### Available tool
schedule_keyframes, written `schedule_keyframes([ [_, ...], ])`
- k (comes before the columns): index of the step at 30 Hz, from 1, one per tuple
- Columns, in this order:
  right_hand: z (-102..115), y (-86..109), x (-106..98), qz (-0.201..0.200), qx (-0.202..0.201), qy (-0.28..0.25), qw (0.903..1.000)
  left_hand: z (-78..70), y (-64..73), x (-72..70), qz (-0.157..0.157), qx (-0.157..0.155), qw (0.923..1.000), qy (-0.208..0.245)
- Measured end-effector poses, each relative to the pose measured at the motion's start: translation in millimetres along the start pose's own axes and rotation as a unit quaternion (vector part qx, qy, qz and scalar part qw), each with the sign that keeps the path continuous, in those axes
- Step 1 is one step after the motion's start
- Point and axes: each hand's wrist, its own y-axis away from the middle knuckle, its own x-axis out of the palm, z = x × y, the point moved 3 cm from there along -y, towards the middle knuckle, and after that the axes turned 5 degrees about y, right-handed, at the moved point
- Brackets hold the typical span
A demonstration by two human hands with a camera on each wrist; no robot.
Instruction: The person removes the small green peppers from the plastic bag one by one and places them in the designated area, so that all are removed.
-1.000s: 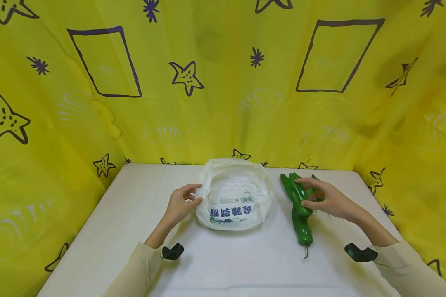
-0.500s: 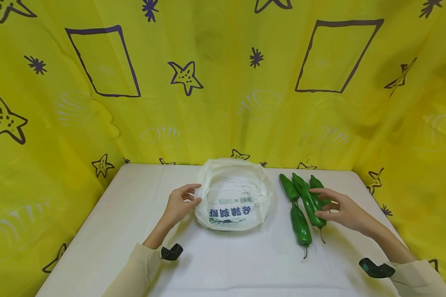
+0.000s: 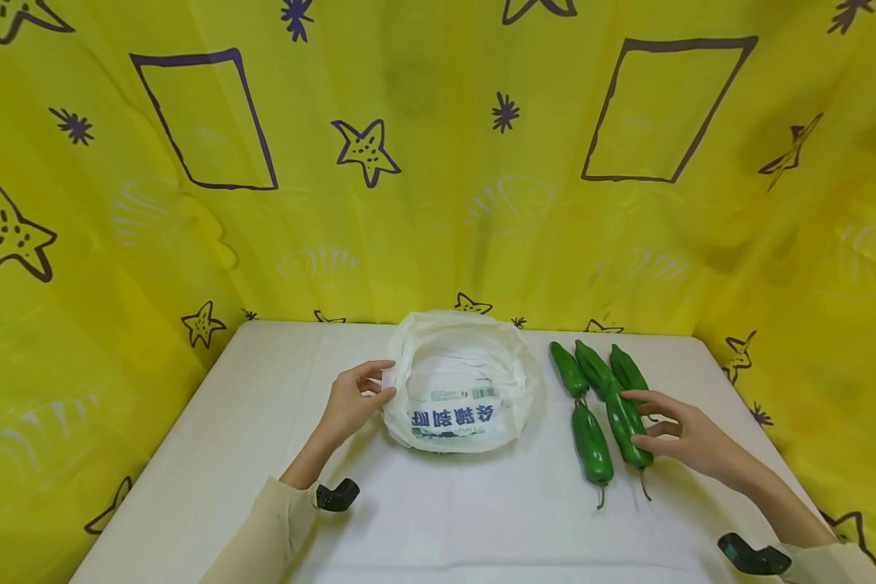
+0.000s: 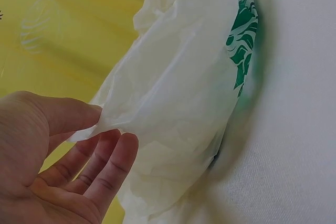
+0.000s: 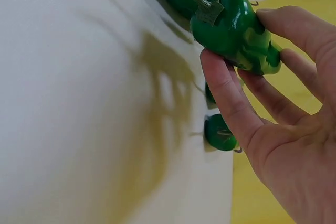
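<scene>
A white plastic bag stands on the table with its mouth wide and its rim rolled outward; blue and green print shows inside. My left hand pinches the bag's left edge between thumb and fingers, a fold of film visible there in the left wrist view. My right hand holds a long green pepper by its right side, stem toward me. In the right wrist view this pepper is between thumb and fingertips, raised over the table, with the hand's shadow cast apart from it.
Several other green peppers lie right of the bag: one at the back left, one nearer me, one at the back right. A white cloth covers the table. Yellow patterned curtains enclose its back and sides.
My right hand has moved right and toward me, carrying the pepper off from over the others, which show more fully now. The left hand and the bag keep their places.
</scene>
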Motion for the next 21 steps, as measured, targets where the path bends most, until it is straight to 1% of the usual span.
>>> schedule_keyframes([
  [7, -8, 5.1, 4, 0.0, 0.007, -0.014, 0.9999, -1.2, 1.2, 0.5, -0.001, 0.0, 1.0, -0.001],
  [16, -14, 8.3, 10, 0.018, 0.026, -0.034, 0.9989, 0.8, 1.4, 0.3, -0.002, 0.0, 1.0, 0.004],
  [19, -16, 9.4, 13, 0.019, 0.029, -0.036, 0.9988, 1.0, 1.6, 0.3, -0.001, 0.0, 1.0, 0.006],
  [21, -17, 10.1, 14, 0.021, 0.024, -0.038, 0.9987, 0.9, 1.9, 0.4, -0.001, -0.001, 1.0, 0.006],
])
